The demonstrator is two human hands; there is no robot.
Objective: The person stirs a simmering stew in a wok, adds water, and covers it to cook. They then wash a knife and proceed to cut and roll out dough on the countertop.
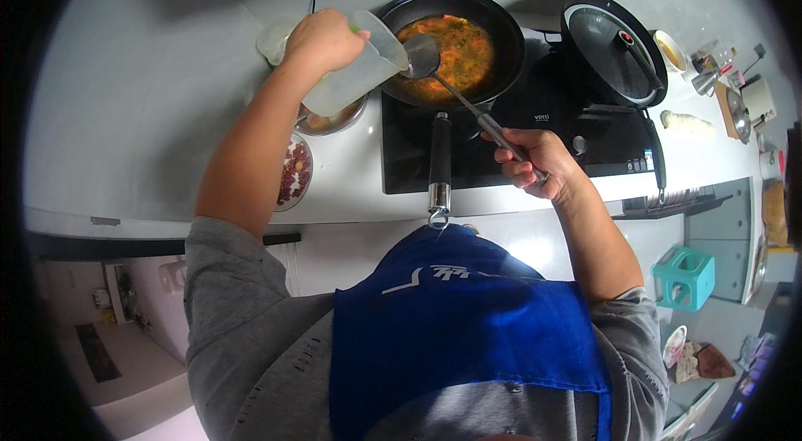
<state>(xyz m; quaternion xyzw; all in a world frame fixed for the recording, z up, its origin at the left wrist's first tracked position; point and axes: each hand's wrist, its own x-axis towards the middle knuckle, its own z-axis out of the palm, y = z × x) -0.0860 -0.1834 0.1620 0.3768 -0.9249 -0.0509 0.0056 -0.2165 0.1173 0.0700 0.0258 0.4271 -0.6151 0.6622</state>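
Note:
My left hand (326, 43) grips a translucent plastic jug (351, 77), tipped so that its lip hangs at the left rim of a black frying pan (510, 59). In my right hand (532, 162) is the handle of a metal ladle or spatula (463, 99); its broad head lies just beside the jug's lip, over the pan. An orange-red soupy mixture with green bits (467, 56) fills the pan's bottom. The pan's black handle (441, 159) points toward me. Whether liquid is flowing from the jug, I cannot tell.
Right of the pan, a lidded black wok (611, 52) stands on the black cooktop (407, 159). At left are a metal bowl (335, 121) partly under the jug and a dish of small red pieces (294, 171). A white bowl (669, 51) and a pale roll (687, 123) lie further right.

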